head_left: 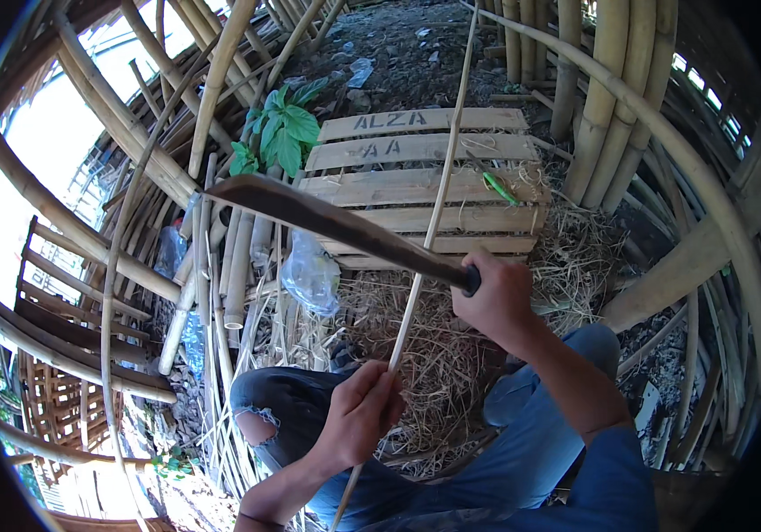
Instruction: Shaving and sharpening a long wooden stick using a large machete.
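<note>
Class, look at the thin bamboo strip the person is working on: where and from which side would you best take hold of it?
Grip the thin bamboo strip low on its near end, where the left hand already wraps it, coming from the left side. The strip runs long and slender away from the knees, and the machete in the right hand crosses it higher up, so a low grip probably keeps fingers away from the blade.

Two hands: the left hand (361, 410) at lower centre, the right hand (494, 297) right of centre. One machete (336, 223) with a dark curved blade. One thin bamboo strip (429, 232) running up the middle. One wooden pallet (425, 182) at upper centre, showing six slats. One green leafy plant (279, 131). One clear plastic bag (311, 275). Bamboo poles: too many to count.
</note>
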Demonstrator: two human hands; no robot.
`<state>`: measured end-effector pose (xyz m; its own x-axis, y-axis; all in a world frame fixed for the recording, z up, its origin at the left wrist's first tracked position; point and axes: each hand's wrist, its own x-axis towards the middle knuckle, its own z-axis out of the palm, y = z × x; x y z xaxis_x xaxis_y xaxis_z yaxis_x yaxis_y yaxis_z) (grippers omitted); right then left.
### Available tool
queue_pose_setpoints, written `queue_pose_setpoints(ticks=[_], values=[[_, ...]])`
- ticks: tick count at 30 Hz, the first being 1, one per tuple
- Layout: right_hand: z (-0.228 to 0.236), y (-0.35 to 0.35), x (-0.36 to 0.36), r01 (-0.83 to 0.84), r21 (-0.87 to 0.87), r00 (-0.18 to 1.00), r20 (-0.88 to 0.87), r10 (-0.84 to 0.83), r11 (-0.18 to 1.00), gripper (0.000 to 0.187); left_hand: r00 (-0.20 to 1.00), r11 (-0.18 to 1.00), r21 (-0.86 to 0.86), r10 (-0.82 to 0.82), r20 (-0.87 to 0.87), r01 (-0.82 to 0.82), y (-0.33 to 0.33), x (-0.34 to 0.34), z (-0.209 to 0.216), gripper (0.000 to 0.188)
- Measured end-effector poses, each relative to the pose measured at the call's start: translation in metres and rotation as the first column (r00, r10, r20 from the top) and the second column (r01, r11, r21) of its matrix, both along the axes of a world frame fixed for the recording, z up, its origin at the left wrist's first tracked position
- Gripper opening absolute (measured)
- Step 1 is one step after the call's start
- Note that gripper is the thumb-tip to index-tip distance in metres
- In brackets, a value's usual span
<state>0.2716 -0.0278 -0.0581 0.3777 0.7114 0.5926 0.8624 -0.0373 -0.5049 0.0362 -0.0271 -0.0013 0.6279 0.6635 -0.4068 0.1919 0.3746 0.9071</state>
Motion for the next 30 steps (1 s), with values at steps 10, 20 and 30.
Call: queue_pose_setpoints(ticks=[10, 20, 30], values=[[0.01, -0.004, 0.021, 0.024, -0.071, 1.0, 0.016, -0.023, 0.997, 0.024, 0.988, 0.982, 0.19, 0.016, -0.152, 0.013, -0.025, -0.03, 0.005, 0.022], [0.011, -0.001, 0.041, 0.188, -0.114, 0.981, 0.061, -0.182, 0.975, 0.026, 0.971, 0.997, 0.052, 0.073, -0.23, -0.063, -0.048, -0.052, 0.013, 0.022], [-0.001, 0.006, 0.053, 0.268, -0.072, 0.959, 0.117, -0.259, 0.961, 0.02, 0.978, 0.995, -0.037, 0.088, -0.188, -0.096, -0.057, -0.071, -0.006, 0.021]])
